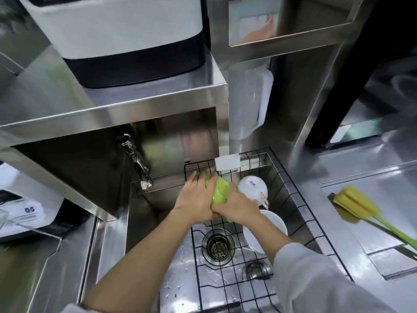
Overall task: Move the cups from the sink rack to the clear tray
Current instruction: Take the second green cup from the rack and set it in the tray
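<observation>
The likeliest slip here is the green cup [219,191] sliding out from between two hands — the sink [176,267] floor under the wire rack [282,197] is beaded with water, so the cup may well be wet, and it is being held above the rack's far left corner, over hard steel. A second risk is the right forearm: it crosses low over the rack, just beside the white bowl [266,231] and the white cup [252,186] with the gold handle, and a careless lift could knock either one.

The left hand [194,197] lies along the cup's left side with fingers stretched out almost flat, pressing rather than wrapping. The right hand [237,205] is curled around the cup's near end, fingers closed on it; how firmly, I cannot tell. Both wrists meet just short of the cup, arms reaching in from the near edge of the rack.

The clear tray appears to sit right of the rack, on the counter, with a yellow sponge brush [354,206] lying on it — that brush could get in the way of setting cups down
</observation>
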The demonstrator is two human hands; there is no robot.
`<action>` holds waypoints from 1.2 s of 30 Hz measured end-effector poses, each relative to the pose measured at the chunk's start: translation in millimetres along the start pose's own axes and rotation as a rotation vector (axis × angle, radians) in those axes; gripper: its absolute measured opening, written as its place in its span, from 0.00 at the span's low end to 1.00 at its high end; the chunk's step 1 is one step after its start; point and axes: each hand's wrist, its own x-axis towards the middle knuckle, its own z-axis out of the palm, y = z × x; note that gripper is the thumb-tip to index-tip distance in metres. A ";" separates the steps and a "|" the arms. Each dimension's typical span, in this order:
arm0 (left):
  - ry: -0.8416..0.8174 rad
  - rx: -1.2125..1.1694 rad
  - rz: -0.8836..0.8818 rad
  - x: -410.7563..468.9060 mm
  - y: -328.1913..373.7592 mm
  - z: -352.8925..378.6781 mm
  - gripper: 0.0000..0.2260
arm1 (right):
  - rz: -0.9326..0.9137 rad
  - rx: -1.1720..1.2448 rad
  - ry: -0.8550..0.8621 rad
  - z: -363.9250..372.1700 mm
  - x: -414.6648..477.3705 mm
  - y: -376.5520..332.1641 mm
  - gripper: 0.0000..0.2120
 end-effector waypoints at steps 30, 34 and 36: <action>0.708 -0.215 -0.151 -185.5 -48.6 -116.8 0.36 | -0.529 0.238 0.418 8.8 -156.8 -142.7 0.41; 0.785 -0.206 -0.194 -238.3 -83.7 -131.1 0.35 | -0.607 0.250 0.400 35.8 -181.0 -191.3 0.42; 0.818 -0.225 -0.230 -264.2 -103.1 -134.8 0.36 | -0.654 0.259 0.398 52.2 -190.1 -215.9 0.42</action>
